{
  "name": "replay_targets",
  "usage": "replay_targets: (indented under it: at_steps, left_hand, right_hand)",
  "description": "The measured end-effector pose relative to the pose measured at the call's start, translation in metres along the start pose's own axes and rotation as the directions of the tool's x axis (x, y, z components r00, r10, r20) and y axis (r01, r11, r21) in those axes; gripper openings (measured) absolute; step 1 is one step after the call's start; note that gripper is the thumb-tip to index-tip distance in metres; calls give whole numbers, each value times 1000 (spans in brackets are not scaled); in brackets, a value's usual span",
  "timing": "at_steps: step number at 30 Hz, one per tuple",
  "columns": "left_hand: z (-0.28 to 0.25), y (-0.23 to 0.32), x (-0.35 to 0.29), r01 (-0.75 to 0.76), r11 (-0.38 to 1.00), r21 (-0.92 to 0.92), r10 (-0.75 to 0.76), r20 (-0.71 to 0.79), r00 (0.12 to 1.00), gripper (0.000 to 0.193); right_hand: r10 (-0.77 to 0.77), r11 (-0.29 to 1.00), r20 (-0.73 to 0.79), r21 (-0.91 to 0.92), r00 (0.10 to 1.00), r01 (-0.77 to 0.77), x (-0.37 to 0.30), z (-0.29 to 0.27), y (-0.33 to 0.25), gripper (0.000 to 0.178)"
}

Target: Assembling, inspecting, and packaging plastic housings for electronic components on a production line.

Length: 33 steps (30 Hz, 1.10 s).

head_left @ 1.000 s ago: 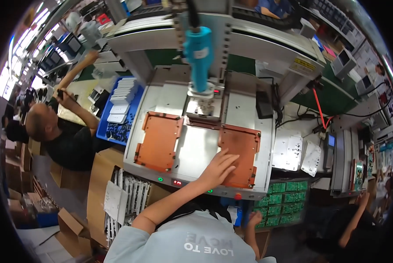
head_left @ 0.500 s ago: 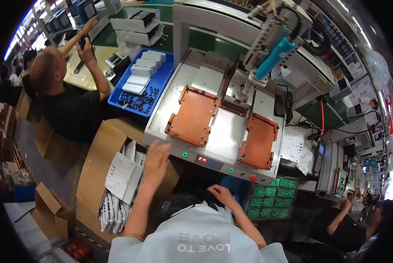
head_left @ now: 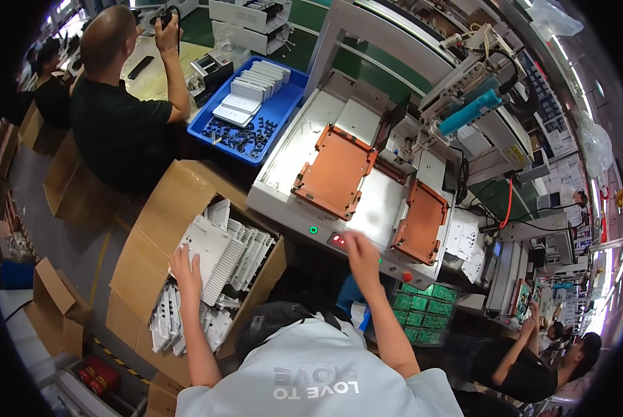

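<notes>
Matt white panel (head_left: 208, 238), rough cardboard box (head_left: 151, 229), shiny metal bed (head_left: 377, 201)

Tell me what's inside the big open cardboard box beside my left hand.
The cardboard box holds a jumble of white panels, with one broad panel on top by the left hand. The pile covers the bottom, so anything underneath is hidden.

Left hand (head_left: 186, 271) lies forward, thumb apart from the fingers; right hand (head_left: 362, 258) is blurred, fingers loosely curled; both forearms (head_left: 199, 347) are bare.
</notes>
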<state>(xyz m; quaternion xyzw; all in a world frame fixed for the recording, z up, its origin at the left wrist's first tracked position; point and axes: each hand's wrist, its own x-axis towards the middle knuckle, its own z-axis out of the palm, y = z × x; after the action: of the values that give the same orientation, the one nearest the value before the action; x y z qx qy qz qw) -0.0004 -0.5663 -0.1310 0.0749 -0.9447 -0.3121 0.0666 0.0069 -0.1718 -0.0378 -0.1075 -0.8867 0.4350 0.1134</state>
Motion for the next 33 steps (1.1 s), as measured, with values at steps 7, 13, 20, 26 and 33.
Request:
replay_targets:
  at_steps: [7,13,20,26,33]
  left_hand:
    - [29,-17,-9,61,985,159,-41,-128,991,46]
    - [21,13,-14,129,992,18,-122,-205,971,41]
    - [7,11,-38,387,909,-153,-415,-404,815,47]
    - [21,-24,-43,408,535,-740,-712,-135,689,48]
    - [6,-25,-40,317,110,-942,-670,165,724,37]
  right_hand:
    - [-256,955,-291,-226,922,194,159,-7,56,30]
    - [-95,909,-268,-416,959,-26,215,1,68,36]
    - [-241,905,-235,-405,942,130,217,14,73,28]
    - [-278,859,-202,-489,939,149,221,10,73,27]
    - [-467,855,58,-224,882,467,189,41,-34,27]
